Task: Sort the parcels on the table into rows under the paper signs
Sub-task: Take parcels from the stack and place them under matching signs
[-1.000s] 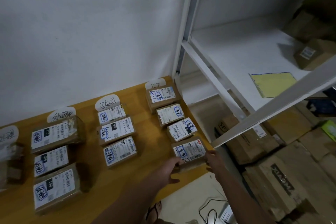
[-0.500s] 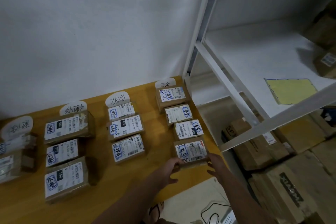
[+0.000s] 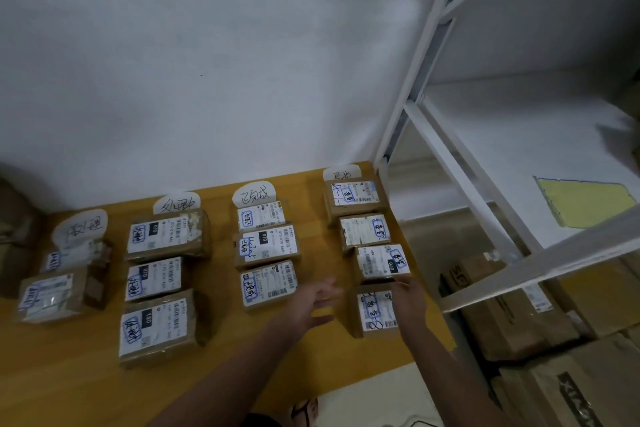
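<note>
On the yellow tabletop [image 3: 221, 374] the parcels [image 3: 154, 282] lay in four rows, each row under a paper sign [image 3: 254, 192] at the wall. The rightmost row had four parcels. The nearest parcel [image 3: 372, 310] of that row lay flat close to the tabletop's front edge, with its label up. The right hand [image 3: 412, 303] rested on its right side, the fingers [image 3: 400, 284] close together and rather straight. The left hand [image 3: 311, 302] was just beside the parcel's left side, not touching it, with the fingers [image 3: 330, 288] spread; it was blurred. A white rack [image 3: 450, 163] stood to the right, boxes [image 3: 512, 322] under it.
</note>
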